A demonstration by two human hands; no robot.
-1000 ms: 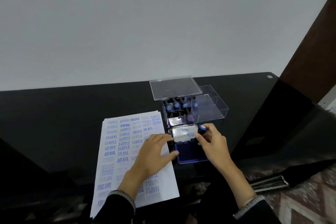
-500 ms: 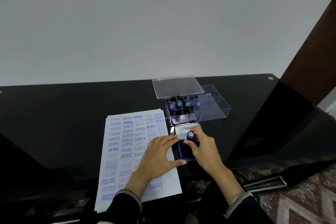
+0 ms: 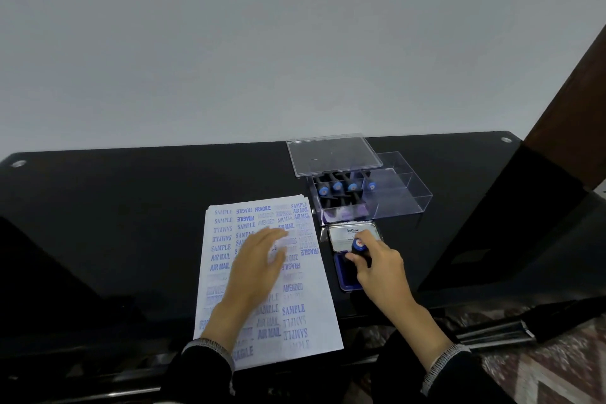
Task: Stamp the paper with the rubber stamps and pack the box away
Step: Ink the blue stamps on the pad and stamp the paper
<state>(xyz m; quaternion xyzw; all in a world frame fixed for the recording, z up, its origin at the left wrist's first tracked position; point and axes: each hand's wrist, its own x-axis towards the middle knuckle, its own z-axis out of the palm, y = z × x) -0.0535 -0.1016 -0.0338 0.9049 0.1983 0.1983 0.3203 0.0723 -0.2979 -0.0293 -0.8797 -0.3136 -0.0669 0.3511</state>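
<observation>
- Blue-capped rubber stamp (image 3: 358,245) sits pinched in the right hand (image 3: 382,267), pressed down on the open ink pad (image 3: 348,275) just right of the paper (image 3: 226,239)
- Left hand (image 3: 259,267) lies flat, fingers spread, pinning the sheet to the black tabletop (image 3: 114,207)
- Inking looks like the step in hand
- Next call: lift, swing left, find a bare patch among the prints
- Clear box (image 3: 398,197) waits at the far side, lid (image 3: 333,154) off, more stamps inside
</observation>
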